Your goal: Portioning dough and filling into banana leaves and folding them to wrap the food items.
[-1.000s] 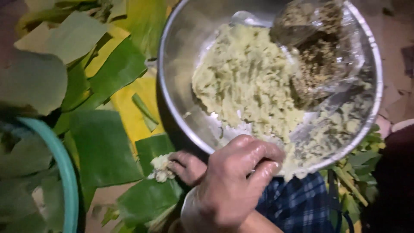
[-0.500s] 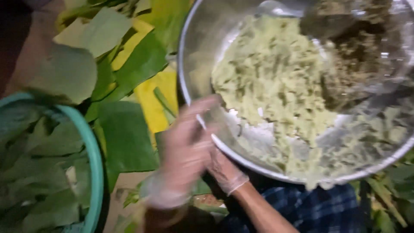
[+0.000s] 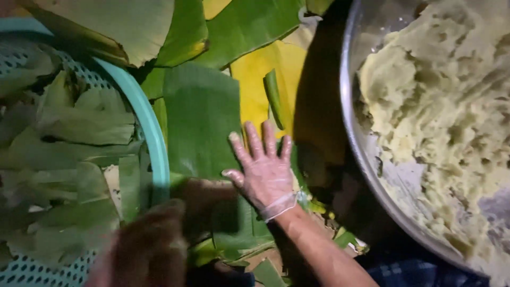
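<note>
My right hand (image 3: 264,170), in a thin clear glove, lies flat with its fingers spread on a rectangular green banana leaf piece (image 3: 202,122). My left hand (image 3: 151,247) is dark and blurred at the lower left. It reaches over the near end of the same leaf, beside the rim of a teal perforated basket (image 3: 155,146). I cannot tell whether it grips anything. To the right stands a large metal bowl (image 3: 351,127) filled with a pale yellow mash (image 3: 441,106).
The basket holds several cut leaf pieces (image 3: 79,138). More green and yellow leaves (image 3: 263,74) overlap under and behind the spread piece. Blue checked cloth (image 3: 419,273) shows at the bottom right, under the bowl's rim.
The view has swung left and closer, away from the bowl. My hands left the bowl's near rim, and the right hand now lies spread flat on the leaf.
</note>
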